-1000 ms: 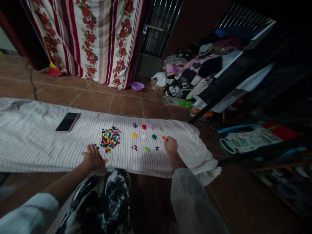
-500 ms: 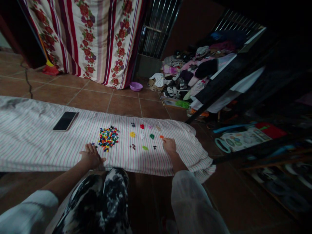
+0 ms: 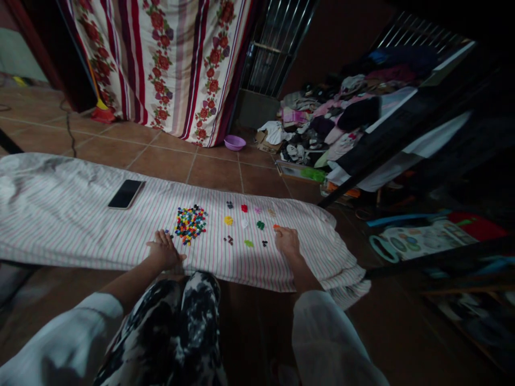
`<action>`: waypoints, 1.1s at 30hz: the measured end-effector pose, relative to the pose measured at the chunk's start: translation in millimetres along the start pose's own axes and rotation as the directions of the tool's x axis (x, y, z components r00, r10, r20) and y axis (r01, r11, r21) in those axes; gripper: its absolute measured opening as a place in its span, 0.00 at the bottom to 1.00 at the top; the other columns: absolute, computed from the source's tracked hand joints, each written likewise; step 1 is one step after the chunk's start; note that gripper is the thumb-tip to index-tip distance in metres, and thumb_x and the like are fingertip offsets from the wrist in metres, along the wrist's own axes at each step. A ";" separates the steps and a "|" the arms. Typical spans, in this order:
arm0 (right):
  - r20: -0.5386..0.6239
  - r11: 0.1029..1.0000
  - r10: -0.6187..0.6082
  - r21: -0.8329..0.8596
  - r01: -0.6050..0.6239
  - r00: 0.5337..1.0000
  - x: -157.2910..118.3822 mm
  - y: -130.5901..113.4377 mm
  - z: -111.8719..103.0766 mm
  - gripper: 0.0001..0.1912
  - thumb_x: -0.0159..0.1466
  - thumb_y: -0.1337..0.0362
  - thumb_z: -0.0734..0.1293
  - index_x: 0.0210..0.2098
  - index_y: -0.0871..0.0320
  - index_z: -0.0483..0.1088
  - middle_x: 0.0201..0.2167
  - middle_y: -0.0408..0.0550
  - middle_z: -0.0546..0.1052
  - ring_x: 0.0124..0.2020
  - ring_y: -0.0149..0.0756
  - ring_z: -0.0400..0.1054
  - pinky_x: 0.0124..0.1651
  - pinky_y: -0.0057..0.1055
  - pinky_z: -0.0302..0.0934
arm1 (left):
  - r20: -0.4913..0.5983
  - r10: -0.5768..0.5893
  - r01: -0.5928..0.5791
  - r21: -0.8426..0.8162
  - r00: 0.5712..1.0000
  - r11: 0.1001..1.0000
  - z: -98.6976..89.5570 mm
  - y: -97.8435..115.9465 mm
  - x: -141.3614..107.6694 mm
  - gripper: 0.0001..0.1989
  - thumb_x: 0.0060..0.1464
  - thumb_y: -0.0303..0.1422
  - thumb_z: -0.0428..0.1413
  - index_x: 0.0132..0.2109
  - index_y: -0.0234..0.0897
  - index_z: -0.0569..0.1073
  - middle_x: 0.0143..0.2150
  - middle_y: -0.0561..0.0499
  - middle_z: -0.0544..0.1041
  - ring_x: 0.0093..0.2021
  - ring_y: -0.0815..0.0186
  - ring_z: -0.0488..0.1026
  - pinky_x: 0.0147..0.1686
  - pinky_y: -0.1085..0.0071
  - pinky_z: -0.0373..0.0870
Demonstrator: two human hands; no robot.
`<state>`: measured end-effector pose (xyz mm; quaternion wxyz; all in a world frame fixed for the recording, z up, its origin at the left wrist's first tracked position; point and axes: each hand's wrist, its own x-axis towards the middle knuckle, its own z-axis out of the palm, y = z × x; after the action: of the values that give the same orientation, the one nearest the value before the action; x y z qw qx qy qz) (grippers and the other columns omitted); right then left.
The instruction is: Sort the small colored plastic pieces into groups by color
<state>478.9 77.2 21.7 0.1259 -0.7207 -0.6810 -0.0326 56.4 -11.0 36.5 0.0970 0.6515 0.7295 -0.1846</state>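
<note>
My left hand (image 3: pixel 163 251) rests on the striped cloth with its fingers spread, holding nothing. Just beyond its fingertips lies a heap of small mixed-colour beads (image 3: pixel 190 225). My right hand (image 3: pixel 288 242) is over the right end of the cloth, its fingers drawn together and touching small orange beads (image 3: pixel 276 227); what is between the fingertips is hidden. Left of it, little single-colour piles form rows: yellow beads (image 3: pixel 228 220), white beads (image 3: pixel 244 223), dark green beads (image 3: pixel 260 225), red beads (image 3: pixel 244 208), brown beads (image 3: pixel 229 240), light green beads (image 3: pixel 249 243) and black beads (image 3: pixel 264 243).
The striped cloth (image 3: pixel 120 230) covers a long, narrow surface before my knees. A phone (image 3: pixel 126 194) lies on its left part. Beyond are a purple basin (image 3: pixel 234 142), a floral curtain (image 3: pixel 181 69) and a clothes heap (image 3: pixel 322 118). A dark slanting post (image 3: pixel 341 187) stands at right.
The whole view has shifted, so the cloth and beads appear farther right. Both hands stay in nearly the same places, the right one still at the orange beads.
</note>
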 end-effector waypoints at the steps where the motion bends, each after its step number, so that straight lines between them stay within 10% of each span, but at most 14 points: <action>1: -0.046 0.999 -0.023 0.029 0.024 0.999 0.6 -3.6 -0.4 0.16 0.60 0.73 0.58 0.38 0.59 0.77 0.40 0.50 0.79 0.43 0.37 0.68 0.53 0.34 0.53 | 0.023 -0.006 0.006 0.000 1.000 1.000 -2.4 0.6 -1.0 0.46 0.56 0.53 0.41 0.66 0.15 0.45 0.69 0.22 0.41 0.69 0.35 0.39 0.55 0.39 0.57; 12: -0.266 0.850 -0.238 0.408 0.333 0.934 -11.1 -115.9 -13.1 0.16 0.61 0.70 0.57 0.42 0.59 0.75 0.42 0.53 0.75 0.44 0.38 0.68 0.50 0.33 0.61 | 0.120 -0.044 0.042 0.019 0.992 0.999 -13.9 3.9 -3.2 0.46 0.57 0.53 0.40 0.67 0.17 0.42 0.69 0.26 0.36 0.70 0.38 0.35 0.59 0.40 0.52; 22: 0.015 0.756 -0.408 0.567 0.328 0.913 -65.9 -236.2 21.5 0.17 0.65 0.69 0.58 0.49 0.53 0.73 0.42 0.48 0.74 0.44 0.34 0.68 0.49 0.28 0.62 | 0.087 -0.037 0.037 0.003 0.996 0.999 -14.6 3.3 -6.0 0.47 0.56 0.54 0.40 0.67 0.16 0.44 0.69 0.25 0.37 0.70 0.37 0.36 0.58 0.40 0.53; 33: 0.168 0.875 -0.356 0.404 0.266 0.919 -77.4 -267.2 26.4 0.17 0.65 0.68 0.59 0.51 0.53 0.71 0.44 0.49 0.72 0.46 0.34 0.67 0.49 0.26 0.59 | 0.083 -0.028 0.027 0.019 0.996 0.999 -11.1 3.4 -4.8 0.47 0.56 0.55 0.40 0.67 0.17 0.43 0.69 0.25 0.37 0.70 0.37 0.37 0.58 0.40 0.53</action>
<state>205.7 18.7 15.9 0.1715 -0.5623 -0.7922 0.1639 61.5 -10.7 48.0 0.1189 0.6340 0.7319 -0.2196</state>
